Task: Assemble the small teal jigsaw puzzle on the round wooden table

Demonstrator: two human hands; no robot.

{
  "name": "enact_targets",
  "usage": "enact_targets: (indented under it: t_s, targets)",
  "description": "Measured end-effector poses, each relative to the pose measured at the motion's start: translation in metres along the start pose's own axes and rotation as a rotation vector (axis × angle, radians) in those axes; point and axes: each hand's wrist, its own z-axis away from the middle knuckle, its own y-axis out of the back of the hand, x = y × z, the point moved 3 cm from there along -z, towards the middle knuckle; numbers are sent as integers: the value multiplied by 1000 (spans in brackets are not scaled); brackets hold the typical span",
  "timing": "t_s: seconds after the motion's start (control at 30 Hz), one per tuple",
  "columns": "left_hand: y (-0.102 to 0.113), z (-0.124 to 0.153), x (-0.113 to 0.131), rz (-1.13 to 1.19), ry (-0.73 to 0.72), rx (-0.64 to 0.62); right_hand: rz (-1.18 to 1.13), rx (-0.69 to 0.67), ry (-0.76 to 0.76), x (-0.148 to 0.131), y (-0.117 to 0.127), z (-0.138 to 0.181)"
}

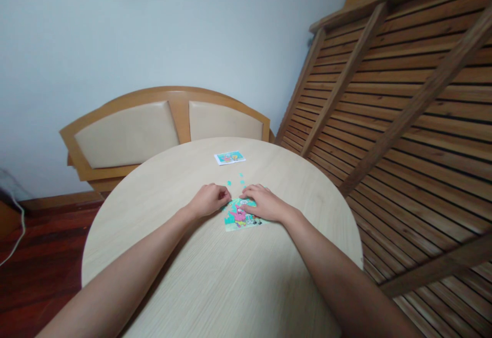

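A partly assembled jigsaw puzzle (240, 220) with a pink starfish character lies flat on the round table (184, 261). At its upper left edge is my left hand (209, 199), its fingers curled and pinched together. Whatever sits between those fingertips is hidden. My right hand (267, 204) rests over the puzzle's upper right part, fingers spread and thumb lying on the picture, covering that area. Just beyond the hands are several loose turquoise puzzle pieces (242, 182).
Farther back on the table lies a picture card (230, 157) with a matching cartoon design. A wooden headboard (179, 110) with cream panels stands behind the table against the wall. Large wooden slats (400, 102) lean at the right. A white cable (22, 223) hangs at the left.
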Motion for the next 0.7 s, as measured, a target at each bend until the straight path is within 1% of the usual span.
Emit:
enact_targets:
  t_s: [0.1, 0.27, 0.37, 0.5, 0.57, 0.63, 0.7]
  targets:
    - [4, 1, -1, 40, -16, -9, -3, 1, 1, -1, 1, 0]
    - [8, 3, -3, 87, -127, -56, -12, -4, 6, -1, 0, 0]
    - [9, 3, -4, 60, -131, -49, -12, 5, 11, 0, -1, 0]
    - [9, 3, 0, -17, -142, -10, -12, 10, 22, 0, -1, 0]
    - [9, 3, 1, -27, -144, -15, -13, 6, 21, 0, 0, 0]
    - [11, 3, -2, -10, -135, -29, -13, 4, 17, 0, 0, 0]
    - [14, 3, -9, 2, -115, -17, -12, 2, 15, 0, 0, 0]
